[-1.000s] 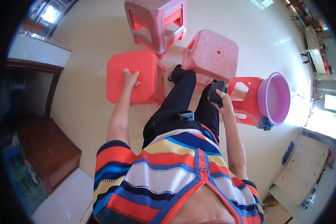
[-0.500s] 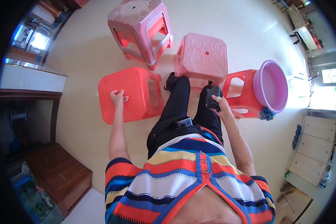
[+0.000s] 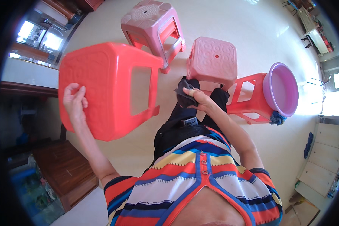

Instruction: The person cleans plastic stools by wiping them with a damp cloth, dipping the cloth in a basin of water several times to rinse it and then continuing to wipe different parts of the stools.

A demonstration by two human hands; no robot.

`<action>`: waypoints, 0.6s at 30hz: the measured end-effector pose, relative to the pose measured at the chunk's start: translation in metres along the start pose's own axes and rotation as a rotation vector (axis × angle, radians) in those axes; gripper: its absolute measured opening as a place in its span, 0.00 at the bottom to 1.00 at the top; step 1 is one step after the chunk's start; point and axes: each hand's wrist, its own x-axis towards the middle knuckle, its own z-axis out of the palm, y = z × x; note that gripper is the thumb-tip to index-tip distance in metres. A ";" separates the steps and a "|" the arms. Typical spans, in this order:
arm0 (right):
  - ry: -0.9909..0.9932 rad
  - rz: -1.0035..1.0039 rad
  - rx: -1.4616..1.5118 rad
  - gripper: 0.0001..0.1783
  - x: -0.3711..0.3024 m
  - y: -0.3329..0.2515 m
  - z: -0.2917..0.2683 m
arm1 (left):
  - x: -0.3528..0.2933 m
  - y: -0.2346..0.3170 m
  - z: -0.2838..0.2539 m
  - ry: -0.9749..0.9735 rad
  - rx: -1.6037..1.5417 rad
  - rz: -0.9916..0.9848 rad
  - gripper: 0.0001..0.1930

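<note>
My left hand is closed at the middle of a bright red plastic stool and holds it up, tilted, with its seat turned toward me. How the fingertips grip the seat is partly hidden. In my right hand is a bunched dark grey cloth, held above my legs and apart from the stool. A pink stool with a round-patterned seat stands just ahead of my feet. Beyond the raised stool is a faded pink and red stool, perhaps a stack.
To the right, a purple basin rests on a red stool, with a blue-grey cloth beside it. A dark wooden cabinet stands at the near left. White cabinets line the far right.
My left hand has raised the red stool off the floor and tilted it, bringing it closer. The right hand has carried the dark cloth left, toward the stool.
</note>
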 end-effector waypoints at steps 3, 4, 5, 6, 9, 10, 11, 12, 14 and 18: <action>-0.271 -0.252 0.076 0.29 -0.014 -0.039 0.059 | -0.017 0.060 -0.004 -0.022 0.044 0.127 0.09; -0.313 -0.327 0.043 0.31 -0.027 -0.056 0.087 | -0.024 0.077 0.001 -0.029 0.060 0.167 0.09; -0.418 -0.373 -0.013 0.36 -0.037 -0.068 0.108 | -0.032 0.096 0.011 -0.032 0.065 0.181 0.09; -0.513 -0.422 -0.070 0.42 -0.044 -0.078 0.125 | -0.041 0.114 0.026 -0.080 0.067 0.234 0.08; -0.414 -0.698 -0.195 0.59 -0.079 -0.085 0.167 | -0.057 0.146 0.061 -0.211 0.051 0.330 0.07; -0.315 -0.837 -0.162 0.64 -0.092 -0.084 0.179 | -0.061 0.156 0.069 -0.283 0.053 0.372 0.06; -0.325 -0.830 -0.169 0.63 -0.102 -0.088 0.174 | -0.066 0.167 0.075 -0.295 0.047 0.389 0.05; -0.315 -0.833 -0.163 0.63 -0.110 -0.090 0.167 | -0.071 0.174 0.084 -0.314 0.043 0.398 0.05; -0.302 -0.889 -0.122 0.62 -0.123 -0.097 0.152 | -0.083 0.187 0.105 -0.374 0.032 0.475 0.05; -0.178 -1.029 -0.113 0.60 -0.130 -0.100 0.095 | -0.112 0.202 0.162 -0.517 -0.010 0.620 0.05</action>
